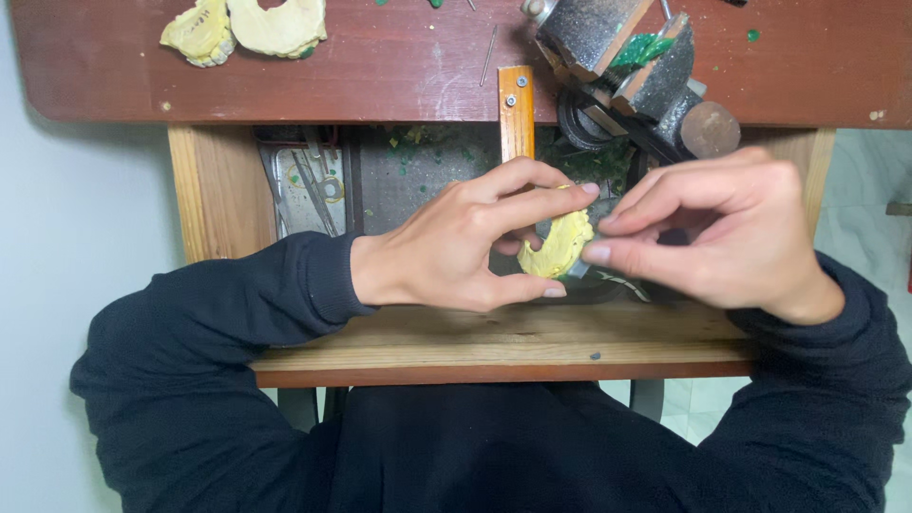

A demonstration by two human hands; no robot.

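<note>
A small yellow plaster cast (558, 245) is pinched between the fingers of both my hands, held over an open wooden drawer (494, 337). My left hand (465, 242) grips the cast from the left, with thumb below and fingers over the top. My right hand (722, 233) holds its right edge with fingertips. Whether the right hand also holds a small tool is hidden by the fingers. Both arms wear black sleeves.
A dark red-brown bench top (380, 66) lies beyond the drawer. Two more yellowish casts (242, 28) sit at its far left. A metal vise (632, 66) with a green piece stands at the far right. A wooden bench peg (516, 109) juts out at the centre. Metal tools (313, 180) and green shavings lie in the drawer.
</note>
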